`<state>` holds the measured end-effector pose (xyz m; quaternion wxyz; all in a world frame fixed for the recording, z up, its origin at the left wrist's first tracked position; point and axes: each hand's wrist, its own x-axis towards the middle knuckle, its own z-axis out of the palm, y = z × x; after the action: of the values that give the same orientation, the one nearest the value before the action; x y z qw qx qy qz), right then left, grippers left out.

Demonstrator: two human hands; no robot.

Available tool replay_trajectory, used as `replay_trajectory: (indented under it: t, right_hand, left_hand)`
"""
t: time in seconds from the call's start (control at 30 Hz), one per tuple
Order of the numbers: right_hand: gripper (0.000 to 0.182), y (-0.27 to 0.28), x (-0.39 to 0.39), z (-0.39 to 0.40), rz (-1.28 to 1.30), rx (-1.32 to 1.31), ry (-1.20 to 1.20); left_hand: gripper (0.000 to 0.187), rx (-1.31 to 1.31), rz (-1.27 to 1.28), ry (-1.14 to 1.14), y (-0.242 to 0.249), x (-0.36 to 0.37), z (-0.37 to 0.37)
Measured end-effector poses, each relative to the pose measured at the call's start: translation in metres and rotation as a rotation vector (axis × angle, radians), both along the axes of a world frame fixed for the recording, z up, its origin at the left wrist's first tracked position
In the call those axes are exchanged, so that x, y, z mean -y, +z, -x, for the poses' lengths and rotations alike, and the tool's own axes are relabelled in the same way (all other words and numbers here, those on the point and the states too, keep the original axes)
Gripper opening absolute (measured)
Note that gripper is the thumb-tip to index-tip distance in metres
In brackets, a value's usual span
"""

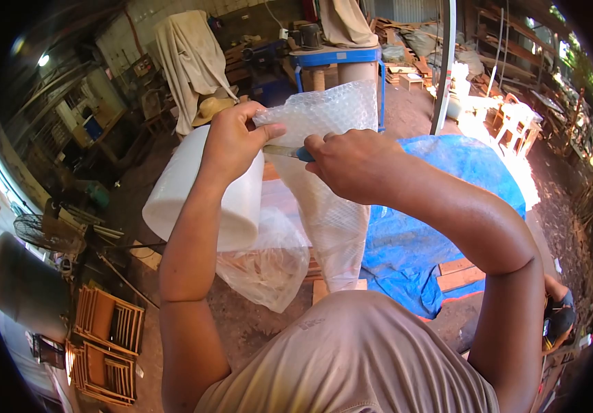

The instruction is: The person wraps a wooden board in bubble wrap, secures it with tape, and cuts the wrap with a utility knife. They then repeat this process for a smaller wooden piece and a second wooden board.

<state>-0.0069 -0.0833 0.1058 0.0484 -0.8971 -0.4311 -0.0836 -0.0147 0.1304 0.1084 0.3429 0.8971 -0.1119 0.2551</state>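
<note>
Pinched between the thumb and fingers of my left hand [233,138] is the upper edge of a clear bubble wrap sheet [334,113]. The sheet stands up past my hands and hangs down between my arms. My right hand [358,164] is closed around the blue handle of a knife [300,153]. Its narrow blade lies against the bubble wrap and points toward my left thumb; the tip is hard to make out. A large white roll of bubble wrap [203,193] lies behind my left forearm, with loose clear plastic below it.
A blue tarp [441,186] covers a stack with wooden boards to the right. Wooden frames [107,344] and a standing fan [49,234] are at left. A blue machine stand [334,56] and a metal post [443,69] stand ahead. Another person [559,313] is low at right.
</note>
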Motion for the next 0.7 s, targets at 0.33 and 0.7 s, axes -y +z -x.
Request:
replay_trajectory:
  t: [0.33,0.7]
  right_hand:
    - [0.033,-0.002,0.003,-0.003,-0.005,0.026,0.009]
    - [0.031,-0.008,-0.003,-0.014,-0.072,0.036,0.076]
  left_hand:
    - [0.02,0.045,0.122,-0.033,-0.001,-0.002,-0.001]
    - [0.02,0.022,0.061,-0.025,-0.002,-0.006,-0.009]
